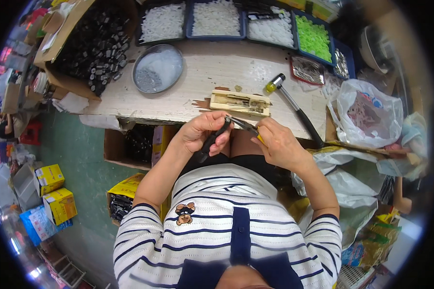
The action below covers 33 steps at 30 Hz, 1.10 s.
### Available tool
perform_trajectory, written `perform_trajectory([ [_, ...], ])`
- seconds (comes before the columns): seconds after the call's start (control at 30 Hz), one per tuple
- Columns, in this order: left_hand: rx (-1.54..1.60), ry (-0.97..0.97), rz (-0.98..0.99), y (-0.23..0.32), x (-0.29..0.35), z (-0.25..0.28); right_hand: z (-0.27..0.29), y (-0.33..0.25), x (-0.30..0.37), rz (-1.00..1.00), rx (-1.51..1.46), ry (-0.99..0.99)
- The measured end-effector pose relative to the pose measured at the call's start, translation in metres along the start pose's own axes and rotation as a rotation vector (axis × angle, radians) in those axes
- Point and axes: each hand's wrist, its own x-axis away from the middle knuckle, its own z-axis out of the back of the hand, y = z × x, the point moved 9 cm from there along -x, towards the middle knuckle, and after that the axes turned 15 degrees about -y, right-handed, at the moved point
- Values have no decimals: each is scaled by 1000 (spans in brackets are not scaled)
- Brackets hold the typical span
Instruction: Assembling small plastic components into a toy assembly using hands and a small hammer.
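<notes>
My left hand (200, 130) is closed round a long black part (213, 140), held tilted in front of the table's near edge. In my right hand (280, 145) is a pair of pliers (246, 126) with a dark metal head and yellow on the handle. Their jaws reach the upper end of the black part, by my left fingertips. Whether they grip it or only touch it is too small to tell. Just beyond my hands lies a cream-coloured block fixture (222, 99) with a slot and metal pieces in it.
A hammer (300, 113) with a black grip lies right of the fixture. Left stand a round metal dish (179, 72) and a carton (46, 55) of black parts. Trays (216, 37) of white and green pieces line the back. A plastic bag (340, 113) sits at the right.
</notes>
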Motion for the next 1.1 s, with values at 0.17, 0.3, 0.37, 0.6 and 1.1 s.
perform_trajectory([
  [0.17,-33,64,0,-5,25,-5,-8,-13,-7,72,-35,-63],
  [0.3,-606,520,62,18,96,18,3,18,-4,-40,-42,117],
  [0.37,-1179,990,237,44,165,40,18,55,13,-250,11,211],
  [0.6,-1800,1577,37,152,242,-2,46,158,83,-708,369,267],
  [1.1,-2127,1679,18,255,197,65,82,154,28,-510,598,532],
])
